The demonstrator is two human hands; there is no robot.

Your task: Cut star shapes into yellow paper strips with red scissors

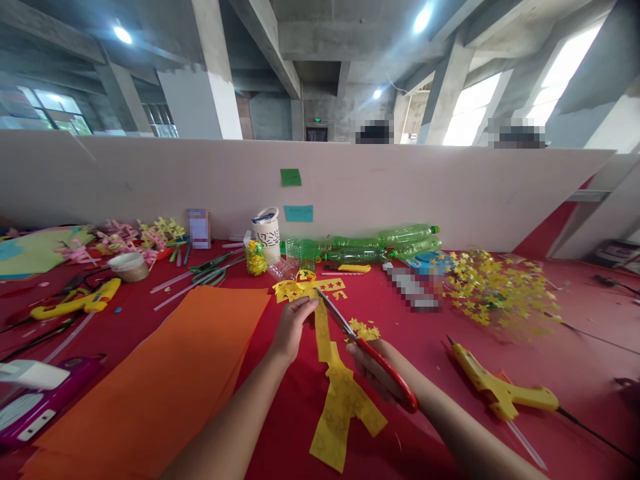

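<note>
My left hand (291, 328) is closed on a strip of yellow paper (323, 337), pinching it near its upper end. In my right hand (369, 363) are red-handled scissors (387, 372), their blades pointing up and left to the strip by my left fingertips. Whether the blades are apart is too small to tell. Just beyond lie yellow scraps with star-shaped holes (331, 285). A small heap of yellow paper stars (365, 329) rests behind my right hand. More yellow paper pieces (336, 417) lie on the red table between my forearms.
Orange sheets (165, 360) cover the table at left. Yellow glue guns lie at right (493, 383) and left (87, 300). Green plastic bottles (360, 255) stretch along the white partition (210, 180). A bunch of yellow stars (493, 290) stands at right, a purple power strip (47, 407) at left.
</note>
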